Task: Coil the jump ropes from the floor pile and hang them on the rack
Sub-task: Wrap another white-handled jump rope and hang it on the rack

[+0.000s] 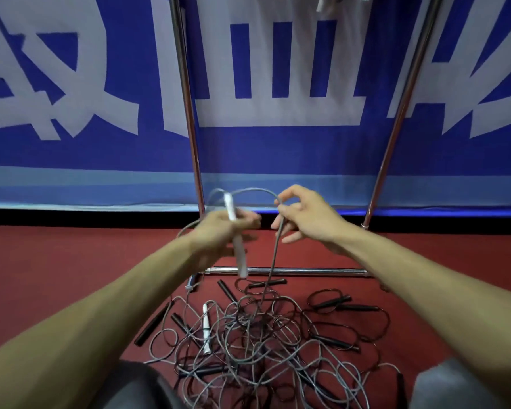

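**One grey rope lifted clear of the pile**

Both hands are raised above the floor point(56, 276) – a red surface – in front of the rack point(189, 98), whose two chrome uprights lean toward each other higher up. The left hand point(216, 237) is blurred, but its fingers are curled round a white handle point(237, 243) that stands nearly upright, tilted a little, with its lower end hanging below the fist. From the handle's top a grey rope point(273, 258) arcs over to the right hand point(304, 219). There the thumb and forefinger pinch it, while the other fingers are loosely spread and hold nothing. Below that pinch the rope drops almost straight into the pile point(263, 343).

The pile lies on the floor just on the near side of the rack's base bar point(307, 272), between the person's two knees at the bottom edge. It is a tangle of grey and dark loops, and which loop belongs to which rope cannot be told. A second white handle point(206, 326) lies in its left part. Black handles sit round the fringe: one at the left side point(152, 324), one just beside the base bar point(267, 283), one at the right point(357, 307).

Along the floor's far edge stands a blue banner point(101, 154) with large pale lettering – the rack's uprights rise in front of it.
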`<state>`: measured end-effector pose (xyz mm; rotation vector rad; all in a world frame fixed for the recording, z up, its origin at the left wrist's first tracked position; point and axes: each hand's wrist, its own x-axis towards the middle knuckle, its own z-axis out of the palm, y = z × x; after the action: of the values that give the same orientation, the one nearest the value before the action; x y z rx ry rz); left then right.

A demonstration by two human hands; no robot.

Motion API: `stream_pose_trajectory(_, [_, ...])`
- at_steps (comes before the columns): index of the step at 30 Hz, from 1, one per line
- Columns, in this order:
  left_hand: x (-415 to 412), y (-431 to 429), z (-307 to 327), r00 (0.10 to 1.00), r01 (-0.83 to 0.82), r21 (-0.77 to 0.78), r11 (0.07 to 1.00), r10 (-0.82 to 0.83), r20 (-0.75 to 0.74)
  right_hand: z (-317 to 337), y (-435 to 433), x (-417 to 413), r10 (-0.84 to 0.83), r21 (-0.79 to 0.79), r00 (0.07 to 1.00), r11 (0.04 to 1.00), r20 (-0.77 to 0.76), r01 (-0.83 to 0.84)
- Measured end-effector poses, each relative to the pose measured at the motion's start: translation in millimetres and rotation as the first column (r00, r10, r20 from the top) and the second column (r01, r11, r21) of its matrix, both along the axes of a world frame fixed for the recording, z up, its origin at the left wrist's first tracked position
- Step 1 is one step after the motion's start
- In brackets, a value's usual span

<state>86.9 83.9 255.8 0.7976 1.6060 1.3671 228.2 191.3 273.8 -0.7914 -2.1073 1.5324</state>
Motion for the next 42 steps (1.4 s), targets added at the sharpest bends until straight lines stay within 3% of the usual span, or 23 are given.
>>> stream_pose_trajectory(3, [8.8,1.2,-28.2,0.887,0.231,-0.173,0.957,-0.280,-0.366,14.8,-0.7,2.0,-0.080,-0.045,0.985,0.996,-0.156,0.073])
stream_pose_trajectory(6, [18.1,2.9,-38.4,0.731,0.381,-0.288,0.878,-0.477,-0.488,27.2,1.0,7.7,-0.166,-0.161,0.943,0.979,-0.288,0.124])
stream_pose_trajectory(8, [22.6,4.1,-35.5,0.705,0.398,-0.278,0.874,-0.486,-0.517,29.1,5.2,11.5,-0.225,-0.220,0.918,0.963,-0.327,0.157])
stream_pose_trajectory(11, [25.0,5.2,-28.4,0.769,0.375,-0.216,0.902,-0.432,-0.471,26.7,15.2,15.8,-0.327,-0.314,0.876,0.924,-0.355,0.217])
stream_pose_trajectory(15, [32.3,5.0,-20.9,0.898,0.280,-0.080,0.957,-0.290,-0.330,21.3,23.6,21.8,-0.379,-0.302,0.873,0.909,-0.306,0.289])
stream_pose_trajectory(18, [40.6,4.3,-2.8,0.960,0.188,0.010,0.982,-0.182,-0.211,14.1,27.9,22.9,-0.364,-0.247,0.904,0.918,-0.223,0.309])
stream_pose_trajectory(22, [42.1,8.2,23.5,1.000,0.014,0.135,0.991,-0.011,-0.020,3.6,30.3,18.9,-0.317,-0.058,0.947,0.948,-0.043,0.314])
stream_pose_trajectory(25, [44.0,8.0,40.2,0.991,-0.055,0.256,0.965,0.022,0.132,-3.6,21.8,16.4,-0.106,0.031,0.988,0.994,0.110,0.103])
stream_pose_trajectory(28, [42.2,6.2,55.1,0.958,-0.119,0.369,0.922,0.009,0.287,-7.5,11.9,18.0,0.161,0.061,0.938,0.980,0.306,-0.189])
stream_pose_trajectory(30, [37.2,4.9,63.0,0.919,-0.183,0.422,0.888,0.002,0.393,-10.6,5.9,18.8,0.312,-0.017,0.881,0.945,0.355,-0.327])
stream_pose_trajectory(32, [31.2,2.7,65.8,0.884,-0.230,0.445,0.866,-0.005,0.467,-13.2,1.1,17.2,0.370,-0.101,0.867,0.929,0.335,-0.357])
stream_pose_trajectory(38, [22.0,3.6,53.1,0.925,-0.204,0.396,0.895,0.043,0.379,-11.7,-2.0,10.3,0.213,-0.020,0.936,0.976,0.280,-0.216])
stream_pose_trajectory(42, [20.7,5.7,27.2,0.994,-0.112,0.166,0.980,0.107,0.037,5.5,1.6,8.7,0.015,-0.015,0.999,1.000,0.038,-0.014])
